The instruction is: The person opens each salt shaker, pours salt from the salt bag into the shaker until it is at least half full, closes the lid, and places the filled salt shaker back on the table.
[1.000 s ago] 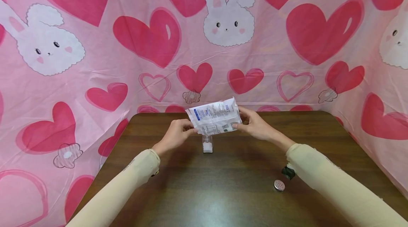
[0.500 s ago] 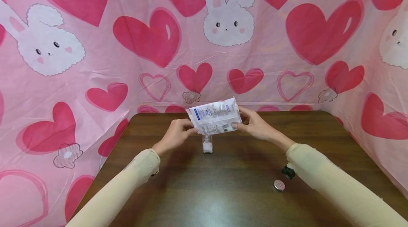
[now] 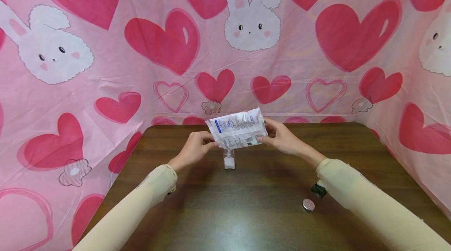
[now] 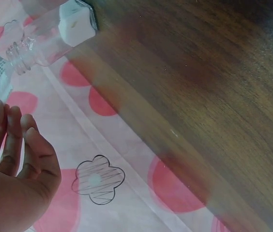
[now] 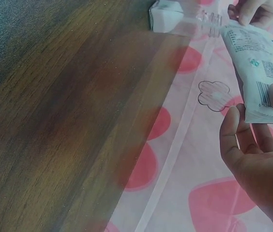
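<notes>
A white printed packet point(image 3: 239, 129) is held tilted above a small clear shaker jar point(image 3: 230, 161). My left hand point(image 3: 193, 149) pinches the packet's lower left corner beside the jar's mouth. At the other end, my right hand point(image 3: 283, 137) grips the packet with the thumb on its printed face and fingers behind. White grains fill the lower part of the jar, as the right wrist view shows with the jar point(image 5: 185, 19) standing upright. The packet's corner meets or hovers at the threaded neck; whether it touches, I cannot tell.
A silver lid with holes point(image 3: 308, 205) lies on the brown wooden table point(image 3: 225, 212) at the right front. Beside it, partly behind the right sleeve point(image 3: 352, 188), is a small dark object point(image 3: 318, 190). A pink heart-and-rabbit cloth point(image 3: 299, 47) hangs around the table.
</notes>
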Motion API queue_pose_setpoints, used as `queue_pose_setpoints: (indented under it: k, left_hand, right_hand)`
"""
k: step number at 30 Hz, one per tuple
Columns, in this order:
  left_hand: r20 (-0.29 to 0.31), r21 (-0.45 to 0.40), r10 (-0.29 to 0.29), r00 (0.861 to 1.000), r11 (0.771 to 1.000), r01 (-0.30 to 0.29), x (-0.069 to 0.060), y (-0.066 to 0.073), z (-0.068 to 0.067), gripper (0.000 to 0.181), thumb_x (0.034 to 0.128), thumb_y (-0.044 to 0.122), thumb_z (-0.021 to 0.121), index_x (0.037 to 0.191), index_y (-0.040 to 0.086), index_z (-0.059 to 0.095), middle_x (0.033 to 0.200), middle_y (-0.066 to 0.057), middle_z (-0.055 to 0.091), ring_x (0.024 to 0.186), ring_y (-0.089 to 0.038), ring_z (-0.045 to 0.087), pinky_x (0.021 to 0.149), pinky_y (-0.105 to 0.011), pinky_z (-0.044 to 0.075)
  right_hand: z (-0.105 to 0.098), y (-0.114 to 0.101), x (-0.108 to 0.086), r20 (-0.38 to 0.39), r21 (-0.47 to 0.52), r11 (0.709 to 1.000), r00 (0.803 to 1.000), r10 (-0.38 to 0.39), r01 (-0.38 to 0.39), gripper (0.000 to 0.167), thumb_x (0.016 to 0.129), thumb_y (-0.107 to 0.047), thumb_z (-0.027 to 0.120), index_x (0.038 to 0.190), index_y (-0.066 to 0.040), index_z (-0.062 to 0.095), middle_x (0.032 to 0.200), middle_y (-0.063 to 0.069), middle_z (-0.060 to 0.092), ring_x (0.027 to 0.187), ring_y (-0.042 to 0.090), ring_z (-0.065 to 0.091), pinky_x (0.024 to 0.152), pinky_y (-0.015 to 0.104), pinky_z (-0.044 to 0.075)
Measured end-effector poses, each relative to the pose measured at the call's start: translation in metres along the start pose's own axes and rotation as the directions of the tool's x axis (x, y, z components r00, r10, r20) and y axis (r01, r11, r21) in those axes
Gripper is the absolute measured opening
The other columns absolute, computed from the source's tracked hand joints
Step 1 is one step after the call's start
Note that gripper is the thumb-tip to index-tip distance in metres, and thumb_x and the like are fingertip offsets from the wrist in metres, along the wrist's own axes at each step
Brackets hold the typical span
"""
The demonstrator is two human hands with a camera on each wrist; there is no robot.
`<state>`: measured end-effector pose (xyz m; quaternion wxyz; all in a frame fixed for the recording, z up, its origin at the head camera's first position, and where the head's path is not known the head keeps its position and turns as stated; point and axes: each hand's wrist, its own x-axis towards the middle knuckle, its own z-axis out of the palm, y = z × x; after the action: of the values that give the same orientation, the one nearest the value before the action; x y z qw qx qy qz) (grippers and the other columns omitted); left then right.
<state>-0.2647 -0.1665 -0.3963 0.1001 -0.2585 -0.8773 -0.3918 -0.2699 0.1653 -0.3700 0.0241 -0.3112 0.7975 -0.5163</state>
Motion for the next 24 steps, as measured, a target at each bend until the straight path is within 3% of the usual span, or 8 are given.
queue_pose_setpoints:
  k: [7, 13, 24]
  left_hand:
    - [-0.002, 0.006, -0.003, 1.0, 1.0, 0.003, -0.0005, -0.0003, 0.0002, 0.007, 0.0916, 0.006, 0.083, 0.098, 0.006, 0.082, 0.092, -0.006, 0.074, 0.076, -0.021, 0.062, 0.069, -0.031, 0.053]
    - [-0.003, -0.005, -0.002, 1.0, 1.0, 0.002, -0.0011, -0.0022, 0.0011, 0.008, 0.0911, 0.006, 0.083, 0.099, 0.007, 0.082, 0.092, -0.004, 0.075, 0.077, -0.026, 0.063, 0.069, -0.031, 0.053]
    - [-0.009, 0.015, 0.005, 1.0, 1.0, -0.005, -0.0016, -0.0032, 0.0014, 0.006, 0.0918, 0.005, 0.082, 0.098, 0.006, 0.082, 0.092, -0.006, 0.074, 0.074, -0.015, 0.06, 0.069, -0.032, 0.053]
  right_hand:
    - [0.0002, 0.0003, -0.0001, 0.004, -0.004, 1.0, 1.0, 0.002, -0.002, 0.064, 0.095, 0.001, 0.076, 0.152, -0.002, 0.049, 0.123, 0.023, 0.068, 0.099, 0.035, 0.069, 0.068, 0.039, 0.06]
    - [0.0004, 0.0014, 0.0002, 0.008, -0.005, 1.0, 1.0, 0.001, -0.001, 0.064, 0.095, 0.0, 0.076, 0.152, -0.004, 0.049, 0.124, 0.022, 0.068, 0.1, 0.035, 0.068, 0.069, 0.04, 0.06]
    - [0.0008, 0.0001, -0.0002, 0.009, 0.002, 1.0, 1.0, 0.005, -0.005, 0.064, 0.095, 0.0, 0.076, 0.153, -0.004, 0.049, 0.124, 0.022, 0.068, 0.101, 0.036, 0.068, 0.069, 0.04, 0.061]
